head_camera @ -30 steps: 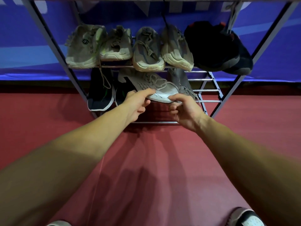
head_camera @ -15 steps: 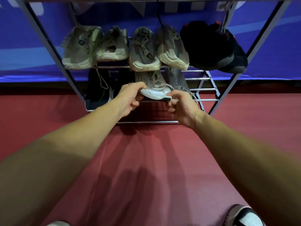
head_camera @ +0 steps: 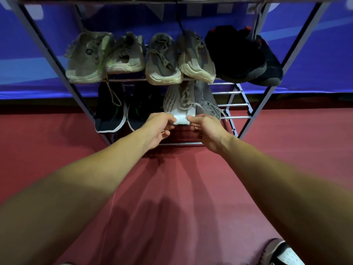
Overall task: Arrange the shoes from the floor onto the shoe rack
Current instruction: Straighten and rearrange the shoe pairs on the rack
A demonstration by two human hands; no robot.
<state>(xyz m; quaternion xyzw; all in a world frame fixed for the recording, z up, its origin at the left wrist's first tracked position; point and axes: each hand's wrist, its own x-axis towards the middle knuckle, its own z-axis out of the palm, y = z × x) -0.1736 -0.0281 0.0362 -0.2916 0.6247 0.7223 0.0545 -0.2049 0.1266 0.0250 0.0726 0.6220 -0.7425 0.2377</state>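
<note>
A light grey knit sneaker (head_camera: 178, 101) with a white heel lies on the lowest shelf of the metal shoe rack (head_camera: 239, 117), toe pointing to the back. My left hand (head_camera: 158, 129) pinches the left side of its heel and my right hand (head_camera: 207, 131) pinches the right side. Its grey partner (head_camera: 207, 101) lies close beside it on the right. Two black sneakers (head_camera: 110, 113) sit on the same shelf to the left.
The shelf above carries several beige sneakers (head_camera: 162, 60) and a black pair (head_camera: 240, 56) at the right. The right end of the lowest shelf shows bare bars. A brown and white shoe (head_camera: 282, 253) sits on the red floor at the lower right. A blue wall stands behind the rack.
The light grey sneaker has turned from lying across the shelf to pointing straight back, and slid deeper next to its partner. Both hands have shifted onto its heel.
</note>
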